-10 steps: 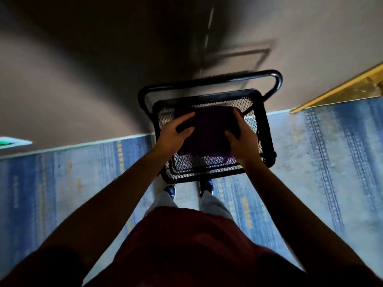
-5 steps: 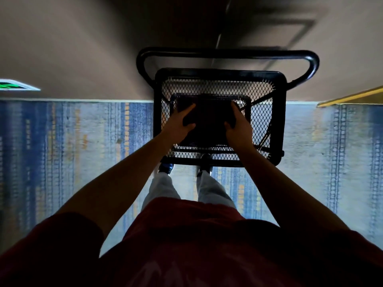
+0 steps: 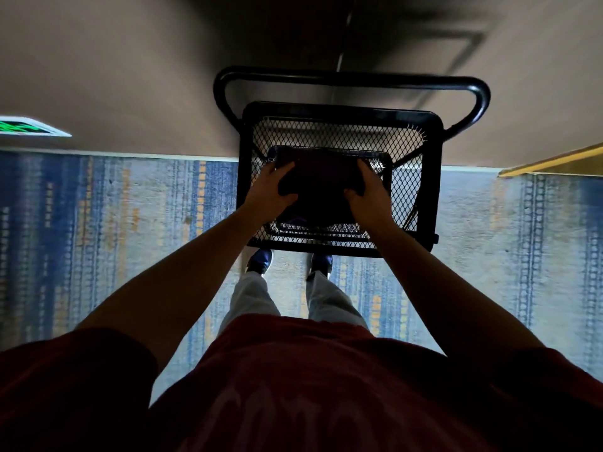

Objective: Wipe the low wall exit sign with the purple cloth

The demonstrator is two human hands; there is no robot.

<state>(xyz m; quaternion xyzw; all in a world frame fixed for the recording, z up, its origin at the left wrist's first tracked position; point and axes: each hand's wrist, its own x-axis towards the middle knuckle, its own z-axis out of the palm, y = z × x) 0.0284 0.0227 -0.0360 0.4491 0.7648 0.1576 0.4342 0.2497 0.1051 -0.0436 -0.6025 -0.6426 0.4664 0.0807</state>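
Note:
The purple cloth [image 3: 318,187] lies folded and dark on the top mesh shelf of a black cart [image 3: 435,177]. My left hand [image 3: 269,190] grips the cloth's left edge with the thumb on top. My right hand [image 3: 368,194] grips its right edge the same way. The lit green exit sign [image 3: 27,127] sits low on the brown wall at the far left, just above the carpet line, well away from both hands.
The cart's black handle bar [image 3: 352,79] stands close to the brown wall [image 3: 130,76]. Blue patterned carpet [image 3: 114,223] stretches left and right. A gold trim strip [image 3: 551,163] runs at the right. My feet [image 3: 259,261] stand just behind the cart.
The view has tilted down and straightened over the cart. Both hands stay on the cloth's edges and the cloth now looks lower in the cart. The exit sign has come further into view.

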